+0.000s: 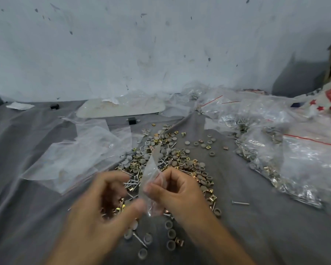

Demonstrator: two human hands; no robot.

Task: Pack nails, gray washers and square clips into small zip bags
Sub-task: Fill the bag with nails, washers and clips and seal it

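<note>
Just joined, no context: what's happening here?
A person is packing hardware. The right hand pinches a small clear zip bag above a loose pile of nails, gray washers and square clips on gray cloth. The blurred left hand is at the bag's lower edge; its grip is unclear. Filled bags lie to the right, empty bags to the left.

Light: cool, soft, even
Glare: on crinkled clear plastic bags [294, 159]
Blur: left hand [103, 203] smeared
Edges: wide-angle bending
</note>
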